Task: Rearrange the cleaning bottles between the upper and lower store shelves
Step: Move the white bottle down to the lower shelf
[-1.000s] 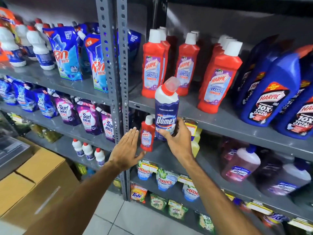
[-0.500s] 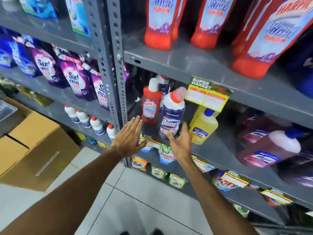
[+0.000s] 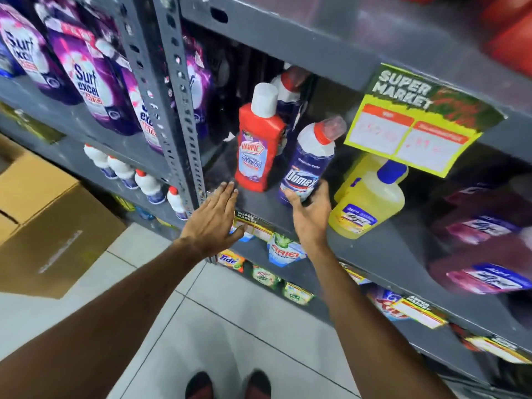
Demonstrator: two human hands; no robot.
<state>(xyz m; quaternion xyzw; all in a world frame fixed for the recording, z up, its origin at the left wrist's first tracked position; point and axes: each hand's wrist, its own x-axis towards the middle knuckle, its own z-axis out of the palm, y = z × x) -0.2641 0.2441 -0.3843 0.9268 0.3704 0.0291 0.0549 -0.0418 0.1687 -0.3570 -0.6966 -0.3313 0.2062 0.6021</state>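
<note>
My right hand grips the base of a blue-and-white Domex bottle with a red collar and clear cap, tilted right, its bottom at the lower shelf. Just left of it stands a small red Harpic bottle with a white cap, and a second blue-and-white bottle stands behind that. My left hand lies flat and empty at the shelf's front edge, fingertips near the Harpic's base. Red bottles on the upper shelf show only at the top right corner.
A yellow bottle with a blue cap stands right of the Domex, under a green price card. Dark purple bottles sit further right. A perforated upright post borders the bay; purple Surf Excel pouches hang left. A cardboard box sits on the floor.
My right hand brought the Domex bottle down from the upper shelf level to the lower shelf beside the small Harpic. My view dropped with it; the left hand stayed at the shelf edge.
</note>
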